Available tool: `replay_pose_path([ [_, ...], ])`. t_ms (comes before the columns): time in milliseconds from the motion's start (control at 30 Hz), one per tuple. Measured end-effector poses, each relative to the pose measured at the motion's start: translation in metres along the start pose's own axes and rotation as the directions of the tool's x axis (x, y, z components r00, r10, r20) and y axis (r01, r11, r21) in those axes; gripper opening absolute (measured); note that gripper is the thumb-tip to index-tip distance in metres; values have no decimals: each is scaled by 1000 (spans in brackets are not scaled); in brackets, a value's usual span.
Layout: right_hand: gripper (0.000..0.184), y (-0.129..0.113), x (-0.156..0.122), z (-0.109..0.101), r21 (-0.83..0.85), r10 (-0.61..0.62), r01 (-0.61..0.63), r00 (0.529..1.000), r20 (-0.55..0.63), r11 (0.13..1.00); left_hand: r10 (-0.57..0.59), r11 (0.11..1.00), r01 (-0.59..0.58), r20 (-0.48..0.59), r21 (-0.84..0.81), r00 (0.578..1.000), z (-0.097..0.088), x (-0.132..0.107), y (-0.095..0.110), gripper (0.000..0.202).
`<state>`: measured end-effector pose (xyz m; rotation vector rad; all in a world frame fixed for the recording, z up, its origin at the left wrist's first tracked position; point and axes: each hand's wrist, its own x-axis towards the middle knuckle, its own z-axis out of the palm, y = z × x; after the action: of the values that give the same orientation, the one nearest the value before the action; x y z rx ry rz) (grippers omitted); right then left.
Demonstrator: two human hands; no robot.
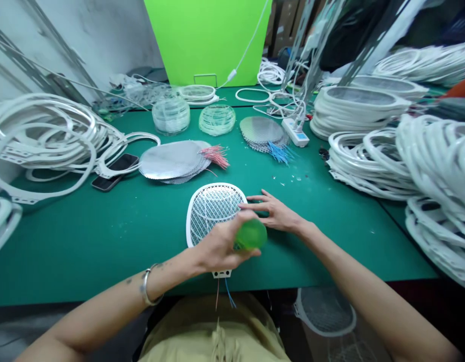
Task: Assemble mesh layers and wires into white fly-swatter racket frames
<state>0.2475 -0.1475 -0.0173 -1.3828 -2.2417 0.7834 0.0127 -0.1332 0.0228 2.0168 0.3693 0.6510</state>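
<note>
In front of me lies a white racket head (216, 187), like that of an electric fly swatter, with a metal mesh inside its frame. One red and one blue wire come out of its lower end. My left hand (221, 246) is above the mesh, its fingers wrapped round a green round-ended object (252, 234). That object is blurred, and its full shape is hidden by the hand. At the frame's right rim, my right hand (276, 211) rests with fingers spread, the fingertips touching the rim.
Metal mesh sheets with red wires (172, 158) and others with blue wires (262, 130) lie farther back. White frames (44, 136) are heaped at left, with more stacks (364, 115) at right. A phone (115, 173), two coils of clear strip (217, 119) and a power strip (296, 133) lie on the green table.
</note>
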Motion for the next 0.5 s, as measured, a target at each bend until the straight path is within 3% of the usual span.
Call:
replay_pose_path([
  [67, 43, -6, -1, 0, -14, 35, -34, 999, 38, 999, -43, 999, 43, 30, 27, 999, 1, -9, 2, 60],
  [167, 40, -11, -2, -1, -39, 68, -65, 995, 73, 997, -22, 1000, 23, -100, 9, 995, 2, -19, 8, 66],
  [233, 39, -14, -1, -3, -48, 74, -71, 994, 80, 996, -14, 999, 15, -34, 35, 999, 1, -24, 12, 62],
  [300, 40, -16, -1, -3, -50, 82, -77, 993, 90, 996, -81, 995, 77, 76, 60, 994, -1, -31, 15, 56],
  [333, 41, -17, -1, -4, -48, 86, -82, 992, 91, 995, -116, 992, 112, 80, 54, 990, -2, -35, 16, 55],
  [433, 42, -17, -1, -3, -52, 96, -92, 992, 87, 994, -113, 994, 113, -49, 2, 992, -2, -47, 22, 61],
  [500, 43, -17, -2, -2, -66, 95, -90, 993, 77, 994, -80, 996, 81, -20, 23, 997, 1, -55, 26, 59],
])
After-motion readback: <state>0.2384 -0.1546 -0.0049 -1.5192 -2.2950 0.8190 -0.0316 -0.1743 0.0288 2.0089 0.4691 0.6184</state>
